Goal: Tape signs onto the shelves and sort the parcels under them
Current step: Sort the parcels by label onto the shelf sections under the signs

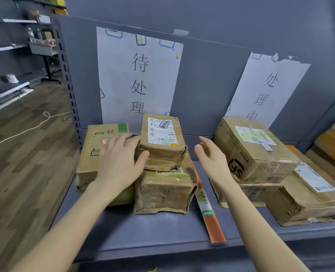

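Two white paper signs are taped to the shelf's grey back panel, one on the left (139, 75) and one on the right (266, 89). Under the left sign a small labelled parcel (162, 138) lies on top of a taped brown parcel (164, 191), beside a flat carton (96, 152). My left hand (119, 161) touches the small parcel's left side with its fingers spread. My right hand (211, 156) hovers open just right of that parcel, touching nothing. Under the right sign a carton (255, 152) rests on a larger flat parcel (300, 199).
A long orange strip (208, 211) lies on the grey shelf board (162, 232) between the two piles. More orange-brown parcels (333, 142) sit at the far right. To the left are a wooden floor with a white cable (25, 130) and other shelving (9, 48).
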A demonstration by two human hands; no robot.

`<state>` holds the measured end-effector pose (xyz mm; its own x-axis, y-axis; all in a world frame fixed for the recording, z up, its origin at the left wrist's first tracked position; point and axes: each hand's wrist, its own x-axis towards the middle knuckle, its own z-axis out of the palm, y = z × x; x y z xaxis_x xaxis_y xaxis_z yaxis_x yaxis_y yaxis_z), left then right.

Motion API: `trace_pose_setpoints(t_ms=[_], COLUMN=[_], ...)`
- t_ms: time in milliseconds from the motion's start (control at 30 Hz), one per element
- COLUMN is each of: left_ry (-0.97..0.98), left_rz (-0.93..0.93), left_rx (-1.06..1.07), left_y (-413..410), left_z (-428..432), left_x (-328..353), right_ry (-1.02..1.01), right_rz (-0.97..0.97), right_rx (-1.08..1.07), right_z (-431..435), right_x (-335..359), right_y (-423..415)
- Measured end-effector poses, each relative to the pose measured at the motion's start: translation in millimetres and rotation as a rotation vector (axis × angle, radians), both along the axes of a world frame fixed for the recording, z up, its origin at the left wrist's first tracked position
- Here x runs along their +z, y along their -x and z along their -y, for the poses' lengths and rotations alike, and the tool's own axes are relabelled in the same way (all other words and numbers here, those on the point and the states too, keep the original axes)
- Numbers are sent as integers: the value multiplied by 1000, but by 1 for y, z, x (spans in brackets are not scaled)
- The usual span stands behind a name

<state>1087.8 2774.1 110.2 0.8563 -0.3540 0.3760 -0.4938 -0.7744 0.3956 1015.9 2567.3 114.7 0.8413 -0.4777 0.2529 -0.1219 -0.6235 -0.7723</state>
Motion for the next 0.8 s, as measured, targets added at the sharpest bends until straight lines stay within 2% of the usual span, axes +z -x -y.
trace_pose_setpoints(t_ms=[267,467,600,667,800], left_ry=[-41,13,-20,-71,-221], left_rz=[-21,-30,-20,-9,-33], left_rx=[-54,-83,-125,-50,235], left_y=[-1,-3,-3,-4,-5], left_z=[6,-5,-9,-15,-33], left_x=[-7,-11,-16,-19,-21], right_ry=[195,85,122,156,172], right_rz=[26,105,104,86,57], right_rx=[24,115,125,116,106], right_z=[-11,-37,-45,-43,-39], right_x=[-14,-12,-14,-18,-23], right_y=[5,-15,-25,-28,-30])
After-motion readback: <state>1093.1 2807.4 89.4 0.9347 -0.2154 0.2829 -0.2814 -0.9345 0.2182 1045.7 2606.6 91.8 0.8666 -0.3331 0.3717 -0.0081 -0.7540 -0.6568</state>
